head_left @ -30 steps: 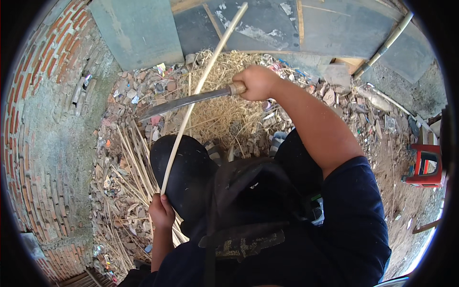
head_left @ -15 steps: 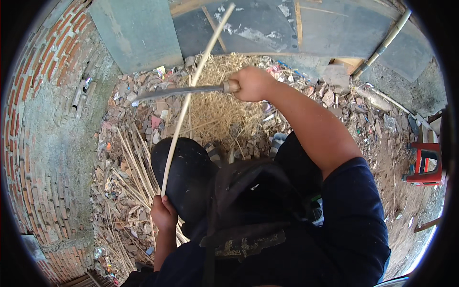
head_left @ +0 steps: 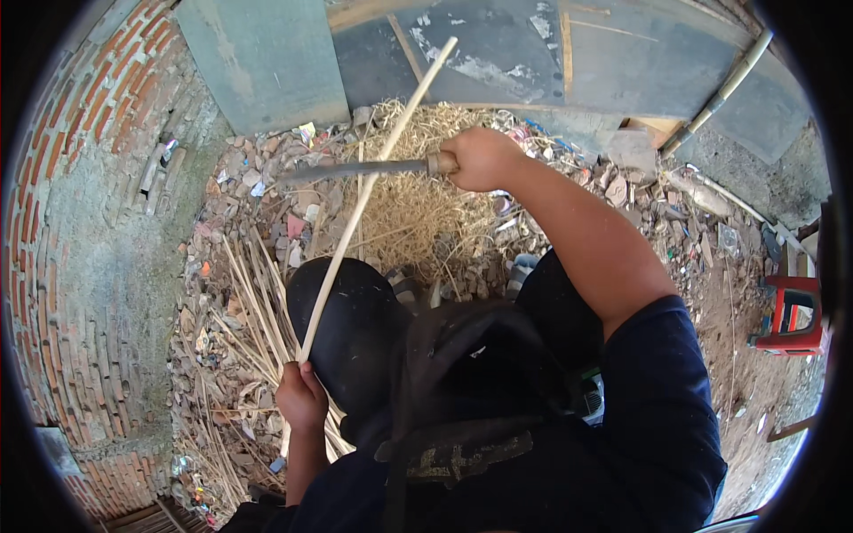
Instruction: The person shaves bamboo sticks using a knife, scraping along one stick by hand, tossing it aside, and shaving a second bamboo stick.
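Pale bamboo strip [head_left: 373, 191] in left hand's [head_left: 302, 398] fist | right hand [head_left: 480, 158] clenches knife [head_left: 360, 169], blade seemingly across strip

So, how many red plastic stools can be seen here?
1. The red plastic stool stands on the dirt at the far right edge, beyond the right hand holding the knife. Others may be hidden outside the view.
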Tool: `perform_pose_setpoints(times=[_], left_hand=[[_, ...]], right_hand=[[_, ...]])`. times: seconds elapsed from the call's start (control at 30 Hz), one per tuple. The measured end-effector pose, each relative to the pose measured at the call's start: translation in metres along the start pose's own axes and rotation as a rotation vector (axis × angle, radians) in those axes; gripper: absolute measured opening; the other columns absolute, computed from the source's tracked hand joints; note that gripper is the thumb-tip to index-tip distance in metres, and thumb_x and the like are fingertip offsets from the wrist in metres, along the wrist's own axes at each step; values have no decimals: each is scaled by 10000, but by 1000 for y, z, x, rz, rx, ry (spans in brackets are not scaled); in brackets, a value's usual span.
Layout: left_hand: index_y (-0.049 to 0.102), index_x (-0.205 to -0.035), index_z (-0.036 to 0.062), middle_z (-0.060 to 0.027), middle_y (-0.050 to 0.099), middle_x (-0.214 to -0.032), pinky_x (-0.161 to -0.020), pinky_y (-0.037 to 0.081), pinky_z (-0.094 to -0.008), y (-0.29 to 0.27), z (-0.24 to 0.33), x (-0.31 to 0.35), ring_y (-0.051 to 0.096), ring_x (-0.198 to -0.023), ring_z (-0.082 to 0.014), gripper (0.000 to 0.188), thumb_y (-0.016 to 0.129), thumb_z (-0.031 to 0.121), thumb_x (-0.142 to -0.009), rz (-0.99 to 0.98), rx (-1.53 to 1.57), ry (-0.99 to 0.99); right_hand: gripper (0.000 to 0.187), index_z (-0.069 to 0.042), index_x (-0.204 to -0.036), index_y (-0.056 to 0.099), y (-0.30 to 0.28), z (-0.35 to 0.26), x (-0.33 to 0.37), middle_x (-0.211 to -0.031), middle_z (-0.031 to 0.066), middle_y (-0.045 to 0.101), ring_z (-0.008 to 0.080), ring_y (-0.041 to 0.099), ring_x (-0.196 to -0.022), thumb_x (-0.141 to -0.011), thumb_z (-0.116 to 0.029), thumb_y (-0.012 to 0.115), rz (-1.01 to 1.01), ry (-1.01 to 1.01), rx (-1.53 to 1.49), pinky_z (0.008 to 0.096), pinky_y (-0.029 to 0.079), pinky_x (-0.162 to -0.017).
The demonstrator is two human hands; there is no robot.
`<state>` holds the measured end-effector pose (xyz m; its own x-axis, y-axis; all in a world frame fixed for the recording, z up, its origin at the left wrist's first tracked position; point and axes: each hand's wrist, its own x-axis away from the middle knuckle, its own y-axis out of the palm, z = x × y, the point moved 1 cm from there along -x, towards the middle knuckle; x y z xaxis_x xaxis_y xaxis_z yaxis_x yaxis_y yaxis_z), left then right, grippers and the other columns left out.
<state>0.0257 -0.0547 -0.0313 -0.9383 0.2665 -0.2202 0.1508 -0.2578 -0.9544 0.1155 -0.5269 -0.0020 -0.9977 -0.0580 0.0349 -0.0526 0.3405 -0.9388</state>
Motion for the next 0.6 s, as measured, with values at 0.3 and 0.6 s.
perform_pose_setpoints(times=[0.3,0.6], left_hand=[[509,-821,40,-205,559,-615,-502,402,-512,-2,-11,12,565,-557,-449,343,431,284,-1049,9,12,18],[517,-850,44,-213,558,-630,-511,414,-518,-4,-7,10,570,-573,-454,286,461,249,-1041,11,20,32]], right_hand=[[158,-132,-894,689,-16,-60,15,-770,91,700,314,705,-754,-740,-159,664,6,-158,113,473,571,-710],[146,-144,-929,704,-12,-13,12,-829,96,704,289,704,-816,-803,-181,640,38,60,-35,466,578,-769]])
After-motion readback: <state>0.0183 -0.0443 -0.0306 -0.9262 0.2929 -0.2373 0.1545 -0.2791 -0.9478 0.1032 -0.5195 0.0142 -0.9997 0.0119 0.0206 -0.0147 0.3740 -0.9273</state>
